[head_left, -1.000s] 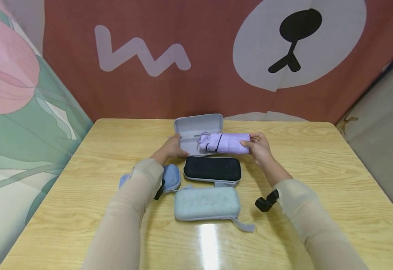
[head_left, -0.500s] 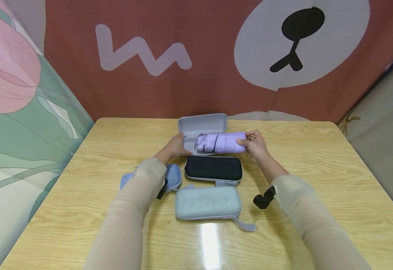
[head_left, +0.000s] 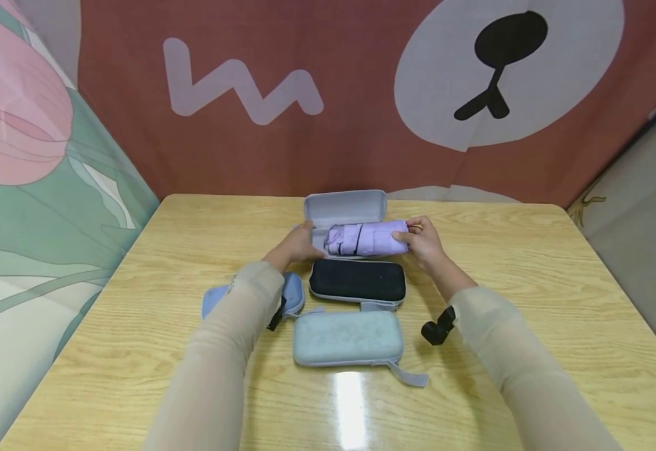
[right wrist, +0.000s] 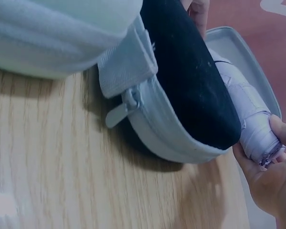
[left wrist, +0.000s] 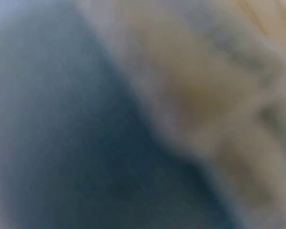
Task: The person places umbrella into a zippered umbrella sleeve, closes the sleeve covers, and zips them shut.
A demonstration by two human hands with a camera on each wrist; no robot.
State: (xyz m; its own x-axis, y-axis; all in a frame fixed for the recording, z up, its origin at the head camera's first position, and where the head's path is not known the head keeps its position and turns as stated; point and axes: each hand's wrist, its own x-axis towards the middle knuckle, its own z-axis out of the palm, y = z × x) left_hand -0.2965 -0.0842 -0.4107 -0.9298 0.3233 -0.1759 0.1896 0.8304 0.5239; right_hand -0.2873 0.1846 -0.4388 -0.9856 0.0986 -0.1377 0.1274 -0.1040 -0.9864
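Observation:
A purple folded umbrella (head_left: pixel 375 238) with a dark strap lies lengthwise over the lower half of an open light grey zip case (head_left: pixel 346 207). Its left end is within the case, near the left wall. My right hand (head_left: pixel 426 243) holds the umbrella's right end, thumb on the near side. In the right wrist view that hand cups the umbrella's end (right wrist: pixel 257 136). My left hand (head_left: pixel 298 243) grips the left end of the grey case, whose lid stands raised at the back. The left wrist view is too blurred and close to show the hand.
Just in front of the open case lies a closed black case (head_left: pixel 357 280). Nearer is a closed mint-green case (head_left: pixel 347 338) with a grey strap. A blue case (head_left: pixel 292 292) sits partly under my left forearm. The table's back edge runs close behind the raised lid.
The grey case and my left hand have shifted slightly right. My right hand has brought the umbrella a little left, so more of it lies over the case.

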